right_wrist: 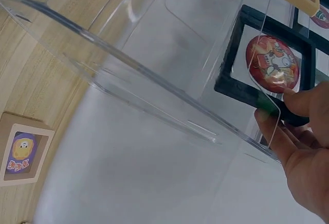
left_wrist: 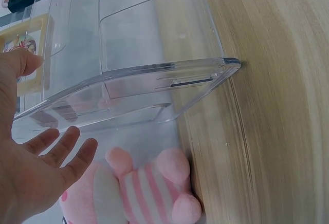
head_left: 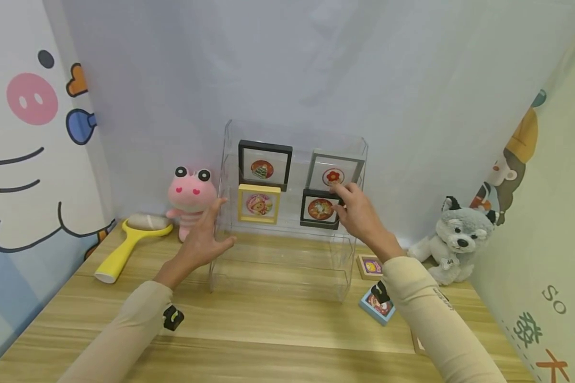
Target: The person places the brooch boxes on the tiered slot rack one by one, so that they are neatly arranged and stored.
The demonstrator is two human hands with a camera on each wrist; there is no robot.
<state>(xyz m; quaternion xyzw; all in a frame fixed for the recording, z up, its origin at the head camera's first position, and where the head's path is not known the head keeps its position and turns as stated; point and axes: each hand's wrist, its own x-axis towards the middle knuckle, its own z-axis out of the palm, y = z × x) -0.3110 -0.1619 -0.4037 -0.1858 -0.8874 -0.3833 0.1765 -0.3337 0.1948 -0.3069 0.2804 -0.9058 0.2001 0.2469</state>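
Observation:
A clear acrylic stand [head_left: 278,274] rises from the wooden table and bears several small picture frames. My right hand [head_left: 361,215] pinches the edge of a black frame with a red round picture [right_wrist: 272,63], thumb in front and fingers at the side. Above that one leans a grey frame [head_left: 312,169]. A black frame with a tree picture [head_left: 289,165] and a yellow frame [head_left: 279,205] stand on the left. Beside the stand's left wall, my left hand [head_left: 201,239] spreads its fingers and grips nothing; whether it touches the wall I cannot tell.
A pink plush toy [head_left: 191,194] and a yellow lint roller [head_left: 124,247] are on the left. To the right sit a grey plush dog [head_left: 460,239], a small wooden frame [right_wrist: 43,157] and a blue frame [head_left: 385,318]. Behind hangs a pale curtain [head_left: 182,80].

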